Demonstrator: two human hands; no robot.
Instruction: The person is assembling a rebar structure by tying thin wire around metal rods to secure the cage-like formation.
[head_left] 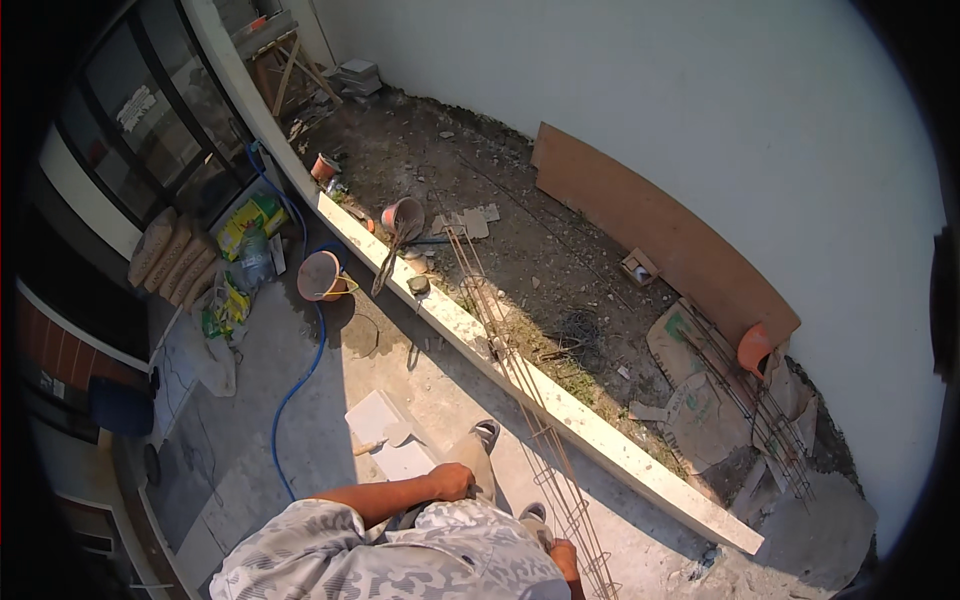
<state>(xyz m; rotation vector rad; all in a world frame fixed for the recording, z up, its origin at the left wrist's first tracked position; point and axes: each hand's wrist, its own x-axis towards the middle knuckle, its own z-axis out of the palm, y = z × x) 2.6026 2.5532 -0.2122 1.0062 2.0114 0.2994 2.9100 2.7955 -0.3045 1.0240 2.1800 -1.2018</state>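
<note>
A tall pale wall [720, 140] fills the upper right, curving with the lens above a strip of bare, littered soil. A low whitish wall [620, 452] runs diagonally between that soil and the paved floor, its top partly sunlit. A long brown board [640, 235] leans along the foot of the tall wall. Next in size comes the rebar cage [545, 430], long thin rods tied with cross hoops; it crosses over the low wall, its far end above the soil and its near end beside the person's right side. A blue hose [277, 430] snakes over the floor to the left, past a pile of brown bags [170, 255] by the glazed doors. Flattened paper sacks [705, 420] lie on the soil at the right. Nearer, a terracotta-coloured bucket [320, 275] stands on the floor beside the hose, and pale slabs [375, 415] lie ahead of the person's left foot, a wooden-handled tool [368, 447] resting on them. Smallest are the hands: the left hand [455, 482] is clenched above the left leg, knuckles showing, while the right hand [563, 556] is low, just beside the rebar cage, and I cannot tell whether it grips or merely touches a rod
</note>
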